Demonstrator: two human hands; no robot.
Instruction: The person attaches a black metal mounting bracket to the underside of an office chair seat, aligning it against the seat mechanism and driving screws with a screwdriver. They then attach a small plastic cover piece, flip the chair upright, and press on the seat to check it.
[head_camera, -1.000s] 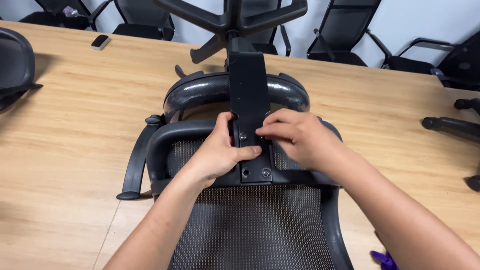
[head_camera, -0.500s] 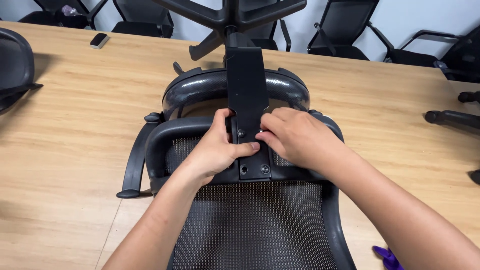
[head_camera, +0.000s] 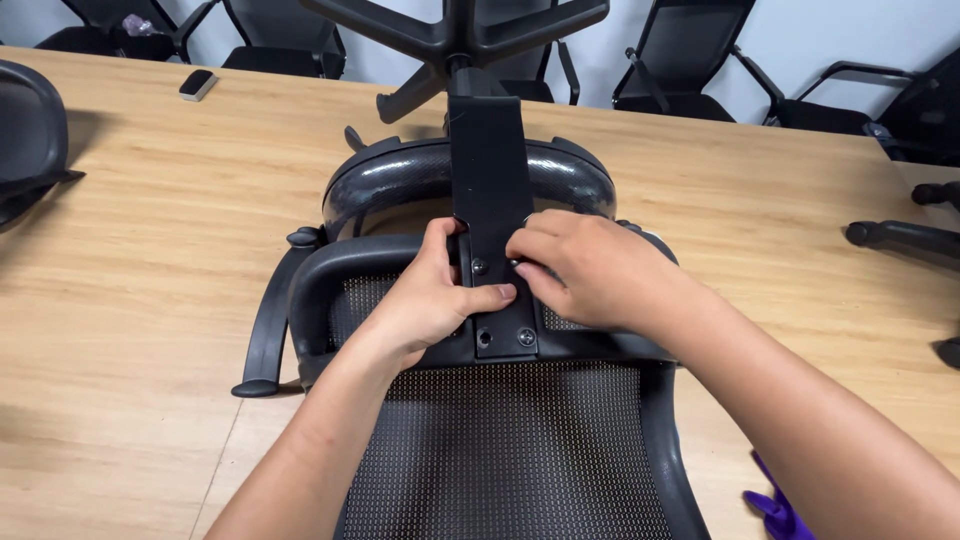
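Hands: 2, left hand (head_camera: 430, 300) and right hand (head_camera: 590, 270), both at centre. Bracket screws (head_camera: 526, 337) visible: 3, centre. Phone (head_camera: 197, 84): 1, at 10 o'clock. Purple object (head_camera: 775, 505): 1, at 5 o'clock. Wooden table (head_camera: 150, 230): 1.

I see tabletop (head_camera: 150, 250): pale wood grain, smooth, satin sheen. Chair backrest (head_camera: 510, 450): black woven mesh, matt, coarse. Backrest frame (head_camera: 320, 290): black plastic, smooth, slight gloss. Bracket (head_camera: 492, 180): flat black, matt, metal or plastic unclear to me; screw heads dull metal. Seat shell (head_camera: 400, 180): glossy textured plastic.
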